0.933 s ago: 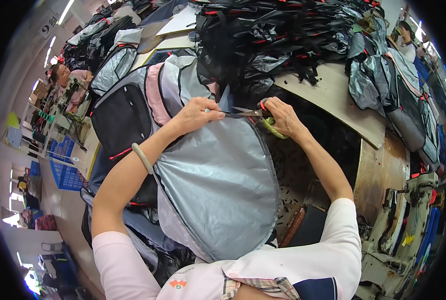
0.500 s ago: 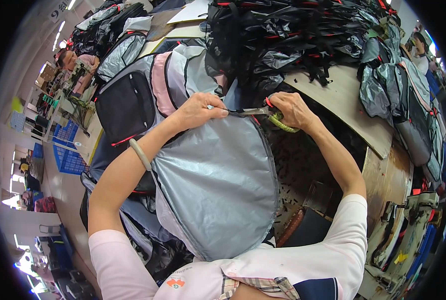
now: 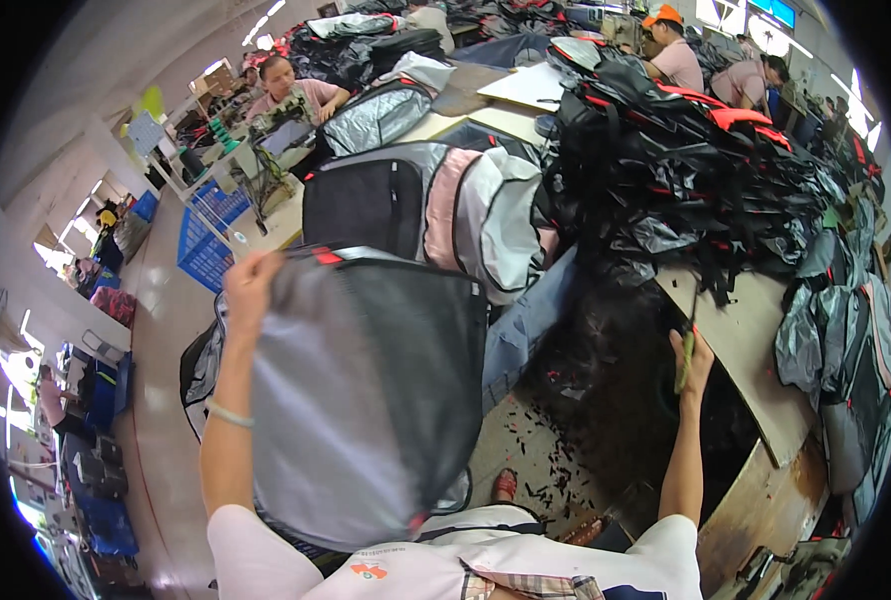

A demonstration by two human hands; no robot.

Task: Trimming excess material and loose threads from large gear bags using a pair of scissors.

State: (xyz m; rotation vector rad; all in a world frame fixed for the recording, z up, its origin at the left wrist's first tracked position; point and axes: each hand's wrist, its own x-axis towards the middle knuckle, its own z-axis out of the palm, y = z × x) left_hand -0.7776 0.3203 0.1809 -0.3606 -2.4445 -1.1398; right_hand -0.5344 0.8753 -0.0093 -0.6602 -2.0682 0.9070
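Observation:
My left hand (image 3: pixel 253 285), raised at the left, grips the top corner of a grey and black bag panel (image 3: pixel 376 370), which is smeared by motion. The panel hangs in front of my body, dark along its right side, with a red tab near my fingers. Out to the right, apart from the panel, my right hand (image 3: pixel 696 362) is wrapped round scissors (image 3: pixel 685 358) with green-covered handles. Their dark blades point upward. Behind the panel lie more bag pieces: a black pocket piece (image 3: pixel 361 210) and a silver, white and pink one (image 3: pixel 501 225).
A big heap of black bags with red trim (image 3: pixel 696 170) fills the far right. Silver bag pieces (image 3: pixel 831 340) hang over the right side. A pale board (image 3: pixel 746 370) lies beside my right hand. Black scraps dot the floor (image 3: pixel 526 430). A blue crate (image 3: pixel 206 235) and co-workers are farther off.
The scissors have left the fabric edge and moved right with my right hand. My left hand has swung left, carrying the panel, whose black mesh side now shows. The view has shifted.

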